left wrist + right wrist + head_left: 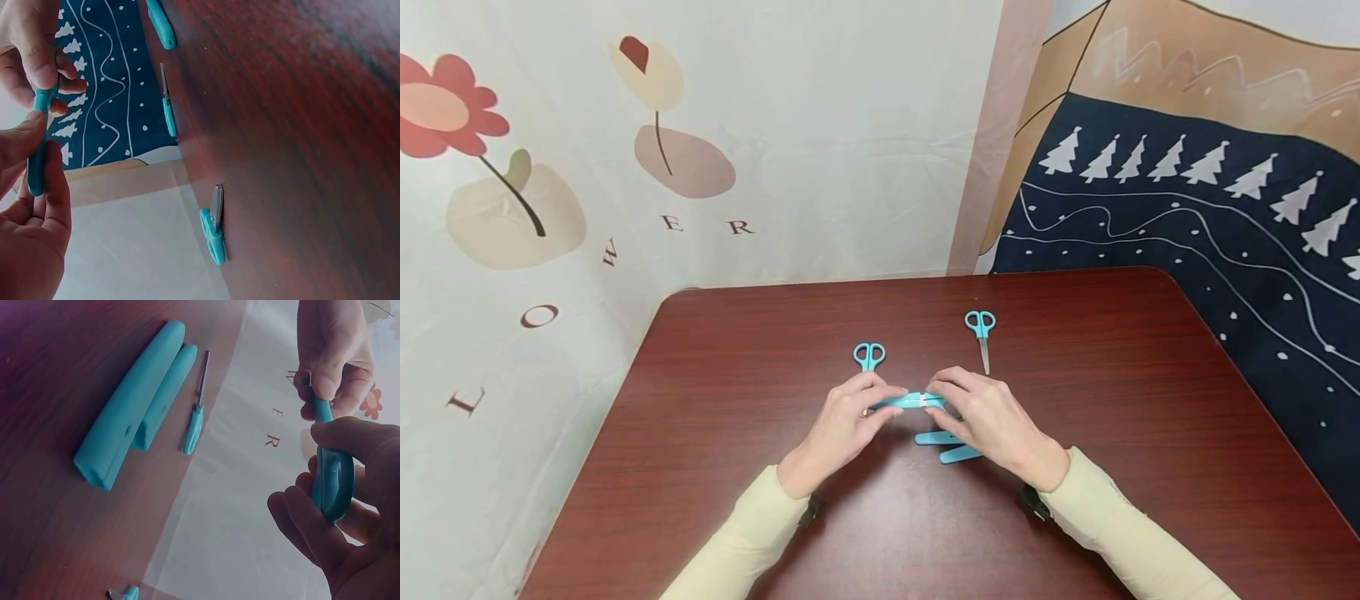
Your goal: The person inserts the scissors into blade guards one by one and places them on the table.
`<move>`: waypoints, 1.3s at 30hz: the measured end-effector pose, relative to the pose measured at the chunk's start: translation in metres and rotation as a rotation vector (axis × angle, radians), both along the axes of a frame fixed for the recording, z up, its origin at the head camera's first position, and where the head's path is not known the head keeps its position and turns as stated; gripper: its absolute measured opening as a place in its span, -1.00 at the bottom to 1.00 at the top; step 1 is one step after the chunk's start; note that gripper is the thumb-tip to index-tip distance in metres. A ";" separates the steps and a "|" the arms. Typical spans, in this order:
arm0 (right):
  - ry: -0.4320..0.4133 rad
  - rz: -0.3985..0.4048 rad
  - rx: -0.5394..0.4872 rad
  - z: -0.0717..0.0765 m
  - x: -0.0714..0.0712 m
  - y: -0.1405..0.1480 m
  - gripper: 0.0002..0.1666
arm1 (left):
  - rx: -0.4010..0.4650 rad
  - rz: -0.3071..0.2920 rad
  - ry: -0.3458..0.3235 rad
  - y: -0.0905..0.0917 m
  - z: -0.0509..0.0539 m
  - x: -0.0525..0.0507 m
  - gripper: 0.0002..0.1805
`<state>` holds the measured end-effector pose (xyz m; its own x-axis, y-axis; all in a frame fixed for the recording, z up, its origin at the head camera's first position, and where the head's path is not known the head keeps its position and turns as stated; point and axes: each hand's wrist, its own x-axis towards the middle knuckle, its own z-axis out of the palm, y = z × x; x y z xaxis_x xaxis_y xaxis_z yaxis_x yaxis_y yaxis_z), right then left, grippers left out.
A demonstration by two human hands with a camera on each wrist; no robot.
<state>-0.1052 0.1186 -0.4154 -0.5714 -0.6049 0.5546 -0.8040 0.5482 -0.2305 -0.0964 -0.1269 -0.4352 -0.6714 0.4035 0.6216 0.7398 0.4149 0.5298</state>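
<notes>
Two hands are up over the middle of the table (700, 433), close to each other. The left hand (846, 417) pinches a long blue cover (910, 402) between its thumb and fingers. The right hand (992, 417) has its thumb and fingers clamped on the blue handles of a pair of scissors (342, 487), and the handles sit at the right end of that cover. The blades of these scissors are hidden, so I cannot tell how far in they go. Under the right hand, on the near side, two more blue covers (934, 438) lie next to each other on the table, and the hand hides their right ends in the head view. Just past the left hand, on the far side, are small blue scissors (868, 365). More blue scissors (981, 332) lie farther off to the right, with the shiny blade pointing to the near side. Both arms have pale yellow sleeves (1120, 525). Past the table hangs a white cloth (850, 125) with flowers on it, and to the right is a dark blue cloth (1120, 221) with white trees.
</notes>
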 end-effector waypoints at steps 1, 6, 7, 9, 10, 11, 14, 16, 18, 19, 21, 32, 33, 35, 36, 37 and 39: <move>0.007 -0.002 -0.003 0.000 0.000 0.000 -0.72 | 0.005 -0.002 0.000 0.000 0.000 0.000 -0.71; 0.031 -0.004 -0.016 0.000 0.001 -0.002 -0.71 | 0.022 -0.009 -0.002 0.000 0.001 0.001 -0.73; 0.034 -0.002 -0.018 -0.001 0.001 -0.002 -0.71 | 0.023 -0.011 -0.001 0.000 0.001 0.001 -0.73; 0.040 0.003 -0.023 -0.001 0.001 -0.002 -0.70 | 0.027 -0.015 -0.002 -0.001 0.001 0.002 -0.73; 0.042 0.005 -0.025 -0.001 0.001 -0.002 -0.70 | 0.028 -0.018 0.001 -0.001 0.001 0.002 -0.73; 0.043 0.006 -0.026 -0.001 0.001 -0.002 -0.70 | 0.029 -0.021 0.006 -0.001 0.002 0.002 -0.72; 0.047 0.008 -0.028 0.000 0.002 -0.003 -0.70 | 0.026 -0.022 0.010 -0.001 0.001 0.002 -0.73; 0.048 0.007 -0.030 0.001 0.003 -0.004 -0.70 | 0.022 -0.019 0.010 -0.001 0.001 0.002 -0.73; 0.053 0.004 -0.030 0.001 0.003 -0.004 -0.70 | 0.018 -0.014 0.003 -0.001 0.001 0.002 -0.73; 0.055 0.004 -0.029 0.001 0.003 -0.005 -0.70 | 0.017 -0.016 0.001 -0.001 0.001 0.002 -0.73; 0.059 0.005 -0.027 0.001 0.003 -0.006 -0.71 | 0.018 -0.020 0.003 0.000 0.001 0.003 -0.73; 0.072 0.007 -0.034 0.001 0.002 -0.007 -0.69 | 0.041 -0.021 -0.024 0.003 0.002 0.004 -0.74; 0.073 0.009 -0.036 0.001 0.002 -0.007 -0.70 | 0.038 -0.019 -0.027 0.003 0.002 0.005 -0.74; 0.076 0.010 -0.039 0.000 0.002 -0.008 -0.71 | 0.036 -0.016 -0.035 0.003 0.002 0.004 -0.75; 0.078 0.009 -0.040 -0.001 0.002 -0.008 -0.71 | 0.035 -0.014 -0.035 0.003 0.002 0.004 -0.75; 0.079 0.009 -0.040 -0.001 0.002 -0.008 -0.71 | 0.033 -0.011 -0.034 0.003 0.002 0.004 -0.75; 0.079 0.008 -0.040 -0.001 0.002 -0.008 -0.72 | 0.029 -0.006 -0.031 0.004 0.002 0.004 -0.75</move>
